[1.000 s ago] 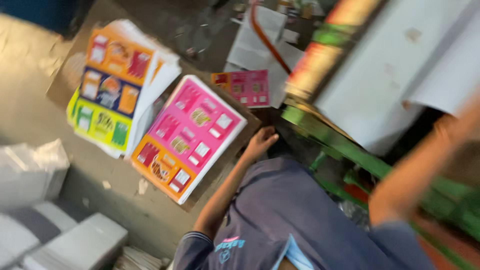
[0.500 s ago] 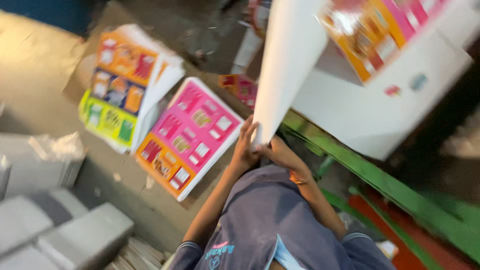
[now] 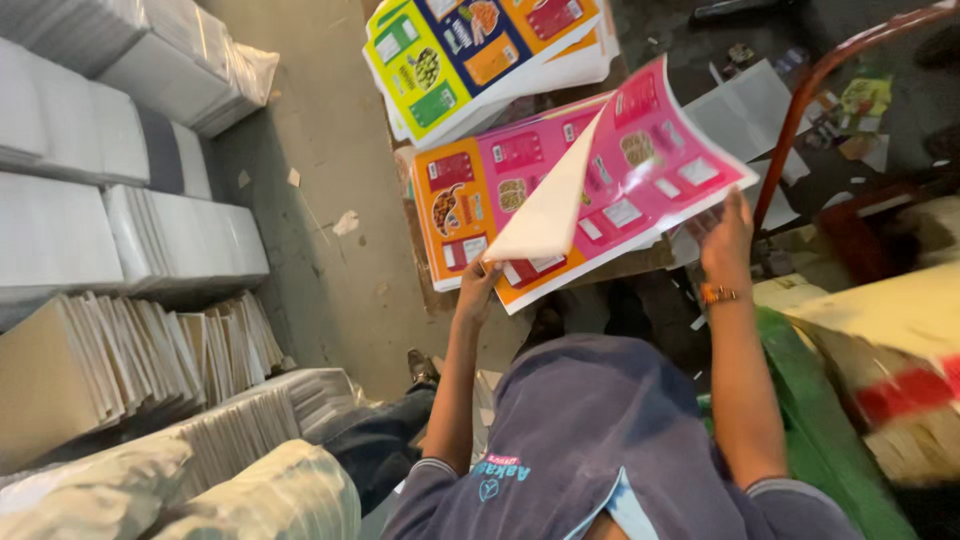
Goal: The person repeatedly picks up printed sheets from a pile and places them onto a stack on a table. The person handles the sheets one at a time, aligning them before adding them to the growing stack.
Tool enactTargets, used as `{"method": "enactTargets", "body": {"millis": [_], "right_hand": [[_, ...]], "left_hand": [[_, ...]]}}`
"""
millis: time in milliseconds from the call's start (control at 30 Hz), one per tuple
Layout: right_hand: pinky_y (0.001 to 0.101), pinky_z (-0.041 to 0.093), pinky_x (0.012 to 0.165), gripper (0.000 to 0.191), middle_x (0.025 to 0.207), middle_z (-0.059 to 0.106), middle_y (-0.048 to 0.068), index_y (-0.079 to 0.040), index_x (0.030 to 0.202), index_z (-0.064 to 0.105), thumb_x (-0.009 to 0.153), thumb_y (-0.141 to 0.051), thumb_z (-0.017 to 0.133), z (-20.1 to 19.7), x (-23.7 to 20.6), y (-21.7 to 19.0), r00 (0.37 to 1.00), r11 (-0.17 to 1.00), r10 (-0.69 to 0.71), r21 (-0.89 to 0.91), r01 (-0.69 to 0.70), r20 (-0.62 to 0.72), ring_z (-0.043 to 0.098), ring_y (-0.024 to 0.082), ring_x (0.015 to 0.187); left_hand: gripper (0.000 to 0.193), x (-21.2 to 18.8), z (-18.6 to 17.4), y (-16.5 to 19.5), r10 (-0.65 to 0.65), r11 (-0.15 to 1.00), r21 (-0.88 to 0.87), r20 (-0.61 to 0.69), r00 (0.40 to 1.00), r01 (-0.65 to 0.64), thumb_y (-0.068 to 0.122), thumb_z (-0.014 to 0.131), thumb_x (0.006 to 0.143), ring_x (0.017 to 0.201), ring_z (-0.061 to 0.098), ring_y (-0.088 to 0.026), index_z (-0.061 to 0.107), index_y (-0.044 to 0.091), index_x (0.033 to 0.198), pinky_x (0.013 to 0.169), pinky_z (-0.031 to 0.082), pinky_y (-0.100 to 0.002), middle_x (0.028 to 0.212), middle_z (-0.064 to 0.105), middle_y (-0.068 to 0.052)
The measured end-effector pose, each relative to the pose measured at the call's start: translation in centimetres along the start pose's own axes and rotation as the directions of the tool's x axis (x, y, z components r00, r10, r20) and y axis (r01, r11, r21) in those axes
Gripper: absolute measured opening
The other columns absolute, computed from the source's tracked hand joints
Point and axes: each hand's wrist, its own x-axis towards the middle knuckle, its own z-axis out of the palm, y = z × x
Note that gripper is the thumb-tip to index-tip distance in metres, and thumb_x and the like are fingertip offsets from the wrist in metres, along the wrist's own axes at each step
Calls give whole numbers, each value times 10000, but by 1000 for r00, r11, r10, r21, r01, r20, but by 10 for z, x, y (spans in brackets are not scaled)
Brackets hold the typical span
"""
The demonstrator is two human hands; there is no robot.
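My left hand [image 3: 478, 285] grips the near corner of a large pink and orange printed sheet [image 3: 650, 170]. The sheet curls over there and shows its white underside. My right hand [image 3: 728, 238], with an orange band at the wrist, holds the same sheet at its right edge. The sheet hangs just above a stack of matching pink and orange sheets [image 3: 452, 205] on the floor. Behind that stack lies another pile of printed sheets [image 3: 450, 55] in yellow, blue and orange.
Wrapped white bundles [image 3: 150, 220] and rows of folded card [image 3: 130, 350] fill the left side. A green frame [image 3: 810, 400] and a curved red bar [image 3: 830, 70] stand at the right. Paper scraps [image 3: 346, 222] litter the concrete floor.
The sheet, held up on edge with its white back showing, has come down over the pink stack. My hands have spread apart along it, and the view has swung left.
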Motion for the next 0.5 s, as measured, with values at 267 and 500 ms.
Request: {"method": "enactTargets", "body": {"millis": [267,500], "right_hand": [[285,566,616,400,978,712,74,19,1323,533,952,11,682,55,4,65,982,911,-114,-378,165,153,712,180,753],[480,523,817,904,1011,701,127,-28,1477,362,739,-237,840,38,-15,97,897,323,-438,-919,227,68,682,301,891]], "left_hand": [[279,32,-69,44,187,890,452,-255,949,-54,161,798,927,813,626,-106,714,-11,1131,719,532,-292,958,719,-35],[440,49,-81,47,466,477,873,-352,812,104,254,835,829,876,737,-272,680,67,1196,780,559,-405,995,767,-138]]}}
